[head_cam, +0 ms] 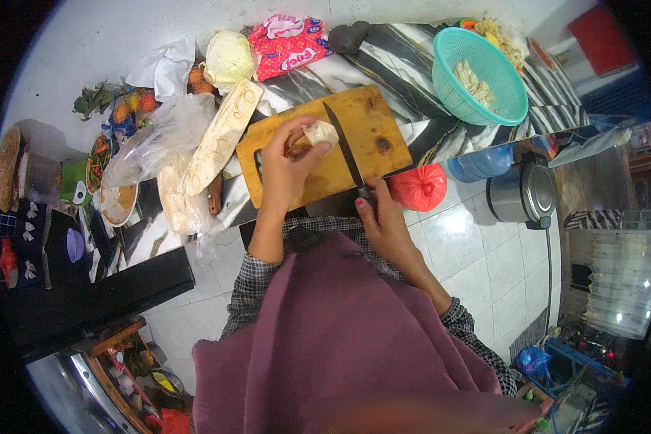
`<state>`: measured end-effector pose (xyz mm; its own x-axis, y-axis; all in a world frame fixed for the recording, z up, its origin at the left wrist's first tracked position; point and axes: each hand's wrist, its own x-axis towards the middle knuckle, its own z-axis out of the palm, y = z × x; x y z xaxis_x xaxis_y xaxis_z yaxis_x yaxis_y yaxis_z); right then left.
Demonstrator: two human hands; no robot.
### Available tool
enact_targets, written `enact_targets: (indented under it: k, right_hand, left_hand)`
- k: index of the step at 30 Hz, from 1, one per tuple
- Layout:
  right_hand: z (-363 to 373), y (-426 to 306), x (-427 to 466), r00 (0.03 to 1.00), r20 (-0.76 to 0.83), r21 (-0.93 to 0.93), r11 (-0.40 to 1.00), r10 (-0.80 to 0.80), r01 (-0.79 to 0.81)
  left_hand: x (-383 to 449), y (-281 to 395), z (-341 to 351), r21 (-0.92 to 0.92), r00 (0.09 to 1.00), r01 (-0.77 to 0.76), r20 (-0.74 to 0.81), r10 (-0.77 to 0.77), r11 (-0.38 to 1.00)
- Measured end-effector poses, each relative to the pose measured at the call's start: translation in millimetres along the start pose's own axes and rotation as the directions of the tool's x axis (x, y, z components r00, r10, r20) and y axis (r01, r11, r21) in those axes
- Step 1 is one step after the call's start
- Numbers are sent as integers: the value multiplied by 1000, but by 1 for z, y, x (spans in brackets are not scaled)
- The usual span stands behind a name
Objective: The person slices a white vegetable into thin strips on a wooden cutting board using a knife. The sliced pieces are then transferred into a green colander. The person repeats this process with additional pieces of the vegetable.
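Observation:
My left hand point(290, 157) holds a small pale, whitish food piece point(321, 133) between thumb and fingers above a wooden cutting board point(380, 116). In my right hand point(380, 214) is the dark handle of a kitchen knife point(344, 142), its blade pointing away from me across the board. A long pale slab point(225, 135) with oval marks, perhaps tempeh, lies left of the board, beside another pale block point(176, 200) in clear plastic. Pale cut pieces point(473, 81) sit in a turquoise plastic basket point(515, 100) at the back right.
Along the wall stand a cabbage point(229, 58), a pink printed packet point(287, 48) and a dark stone-like object point(349, 37). Left are a plastic bag point(163, 135), rambutans point(133, 106) and a plate point(118, 203). A red plastic bag point(420, 187) is below the counter's front edge.

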<state>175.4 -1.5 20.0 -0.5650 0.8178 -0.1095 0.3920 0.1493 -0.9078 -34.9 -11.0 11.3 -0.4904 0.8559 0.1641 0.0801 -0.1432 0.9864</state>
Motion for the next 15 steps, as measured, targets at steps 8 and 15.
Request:
enact_targets:
  k: [8,15]
  right_hand:
    - [2,-9,0,1000,27,-10,1000,4,-3]
    - [4,-21,1,999,18,-123,992,-39,41]
  left_hand:
    - [9,-15,-7,17,978,180,-106,-177,983]
    - [9,-22,-5,233,976,145,-196,-99,962]
